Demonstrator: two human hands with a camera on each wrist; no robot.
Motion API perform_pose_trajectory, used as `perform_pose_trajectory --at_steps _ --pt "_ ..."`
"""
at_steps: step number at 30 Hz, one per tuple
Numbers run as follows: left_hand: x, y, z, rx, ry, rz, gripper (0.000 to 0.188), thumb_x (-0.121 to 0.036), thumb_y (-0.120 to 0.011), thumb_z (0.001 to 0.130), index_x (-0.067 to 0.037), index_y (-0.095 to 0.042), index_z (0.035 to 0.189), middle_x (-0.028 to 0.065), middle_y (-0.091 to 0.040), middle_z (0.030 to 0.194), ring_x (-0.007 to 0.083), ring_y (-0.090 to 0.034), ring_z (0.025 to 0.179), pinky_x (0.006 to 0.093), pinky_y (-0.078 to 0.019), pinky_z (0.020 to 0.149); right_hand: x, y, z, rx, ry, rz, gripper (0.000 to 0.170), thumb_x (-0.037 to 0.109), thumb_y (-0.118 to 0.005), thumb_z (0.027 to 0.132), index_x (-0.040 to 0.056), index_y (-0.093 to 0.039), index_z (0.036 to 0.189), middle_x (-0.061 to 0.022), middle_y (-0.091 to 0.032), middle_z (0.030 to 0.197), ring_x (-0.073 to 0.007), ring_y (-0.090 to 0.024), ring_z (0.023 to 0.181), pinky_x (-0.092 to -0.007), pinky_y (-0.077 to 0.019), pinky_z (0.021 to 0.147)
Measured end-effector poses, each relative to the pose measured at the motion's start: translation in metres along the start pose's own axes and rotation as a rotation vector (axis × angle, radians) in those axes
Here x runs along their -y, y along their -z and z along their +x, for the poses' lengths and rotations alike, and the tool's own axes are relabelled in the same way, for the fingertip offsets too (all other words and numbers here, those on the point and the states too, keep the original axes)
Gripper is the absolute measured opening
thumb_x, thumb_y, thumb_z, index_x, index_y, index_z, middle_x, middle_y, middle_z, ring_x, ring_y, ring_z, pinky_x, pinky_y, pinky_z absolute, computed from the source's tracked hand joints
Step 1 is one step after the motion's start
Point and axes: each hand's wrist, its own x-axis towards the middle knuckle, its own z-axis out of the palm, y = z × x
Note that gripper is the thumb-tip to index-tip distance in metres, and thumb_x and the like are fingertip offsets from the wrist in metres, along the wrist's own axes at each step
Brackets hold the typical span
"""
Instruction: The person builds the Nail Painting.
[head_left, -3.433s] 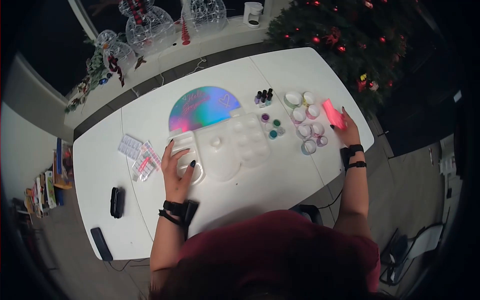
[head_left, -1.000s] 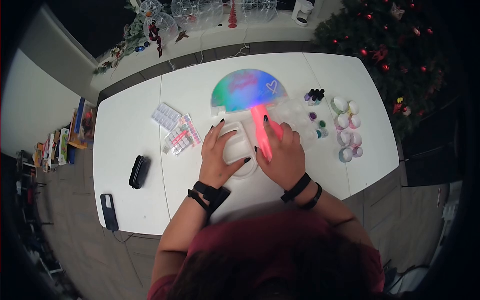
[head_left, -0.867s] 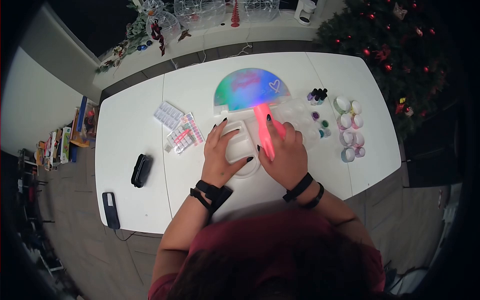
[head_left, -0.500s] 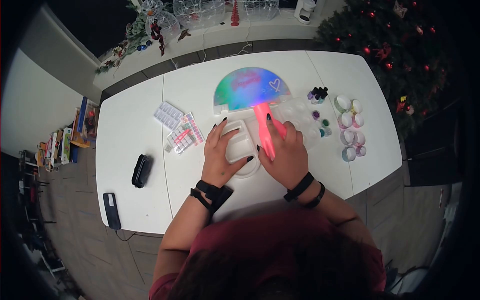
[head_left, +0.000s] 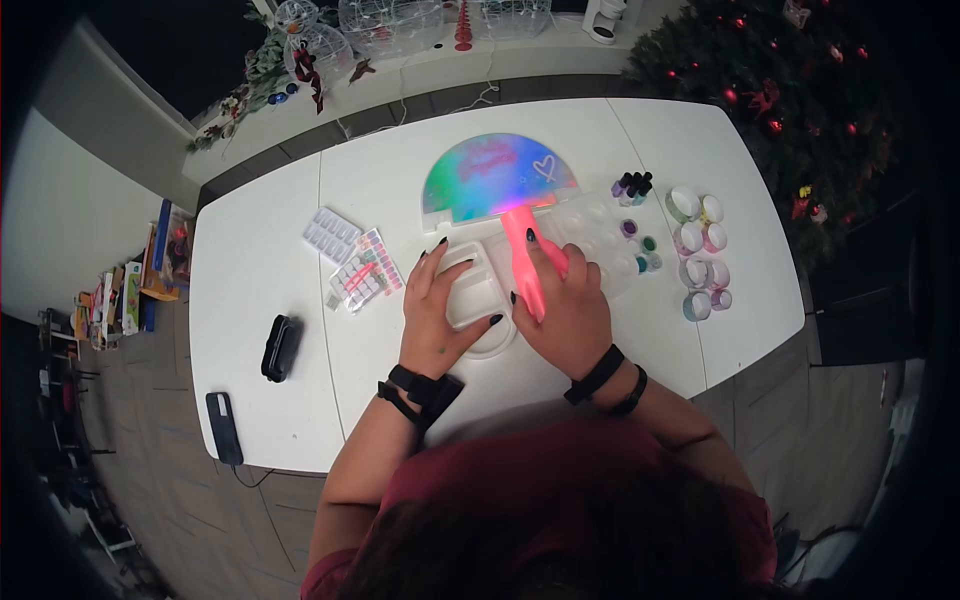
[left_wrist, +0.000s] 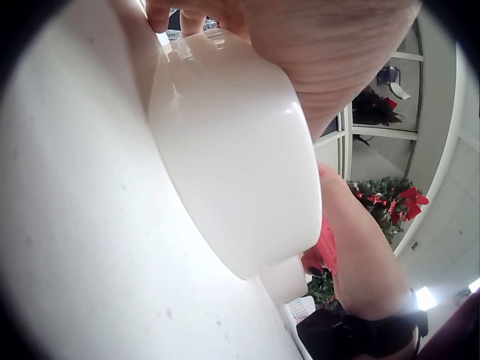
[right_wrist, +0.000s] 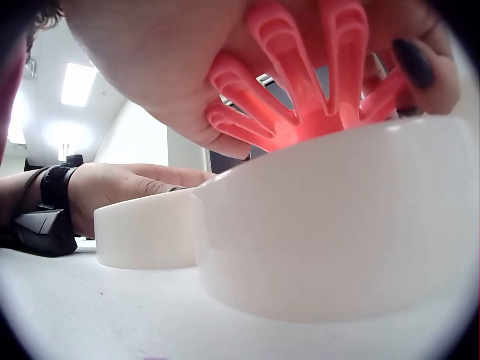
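My left hand [head_left: 430, 312] rests at a white compartment tray [head_left: 490, 342], its fingers and thumb spread over the left side. The smooth outer wall of the tray [left_wrist: 232, 150] fills much of the left wrist view under the palm. A pink hand-shaped piece [head_left: 522, 262] is held by my right hand [head_left: 572, 318], index finger extended along its top. It lies over the pale tray with round wells [head_left: 590, 235], whose left part it covers. From the right wrist, hollow pink fingers [right_wrist: 289, 67] show between my palm and a white wall [right_wrist: 337, 225].
Behind the trays stands a half-round iridescent board [head_left: 490, 180]. Dark-capped bottles [head_left: 632, 188], small coloured pots [head_left: 640, 250] and several white-lidded jars [head_left: 690, 270] are to the right. On the left are nail packs [head_left: 345, 250], a black case [head_left: 282, 348] and a dark device [head_left: 223, 428].
Since the earliest frame, my right hand has carried the pink piece from beside the jars to the trays. Over the last second both hands have held nearly still.
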Motion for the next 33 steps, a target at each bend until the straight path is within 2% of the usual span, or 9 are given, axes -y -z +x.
perform_pose_trajectory --at_steps 13,23,30,33 --pt "0.002 -0.001 0.0 0.002 0.005 -0.009 0.08 -0.021 -0.098 0.073 -0.012 -0.065 0.145 0.0168 -0.043 0.17 0.0456 -0.038 0.157 0.0567 -0.0336 0.129 -0.002 -0.003 0.001 0.013 0.001 0.018 0.076 0.03 -0.078 0.087 0.0103 -0.056 0.157 -0.0242 -0.055 0.123 -0.043 -0.058 0.111 -0.0497 -0.0602 0.084" --pt "0.003 -0.001 -0.001 -0.008 0.003 -0.021 0.081 -0.02 -0.1 0.071 -0.013 -0.066 0.144 0.0172 -0.044 0.169 0.0456 -0.038 0.157 0.0567 -0.0342 0.129 -0.003 -0.002 0.0 0.02 -0.005 0.023 0.078 0.029 -0.08 0.086 0.0117 -0.056 0.158 -0.0245 -0.055 0.127 -0.0428 -0.058 0.112 -0.0501 -0.0602 0.085" --pt "0.004 0.009 -0.001 -0.002 -0.005 -0.034 0.081 -0.017 -0.101 0.067 -0.017 -0.069 0.141 0.0167 -0.047 0.166 0.045 -0.039 0.156 0.0566 -0.035 0.128 -0.005 0.008 0.005 0.087 0.046 0.141 0.081 0.027 -0.081 0.086 0.0125 -0.053 0.16 -0.0227 -0.055 0.129 -0.0428 -0.058 0.112 -0.0503 -0.0599 0.089" --pt "0.007 0.011 -0.001 0.009 -0.018 0.017 0.083 -0.014 -0.1 0.065 -0.016 -0.07 0.143 0.016 -0.047 0.167 0.0405 -0.039 0.157 0.0536 -0.0345 0.129 -0.014 0.011 0.012 0.103 0.095 0.148 0.083 0.027 -0.082 0.085 0.0139 -0.052 0.161 -0.0217 -0.056 0.129 -0.0425 -0.058 0.112 -0.0503 -0.0589 0.092"
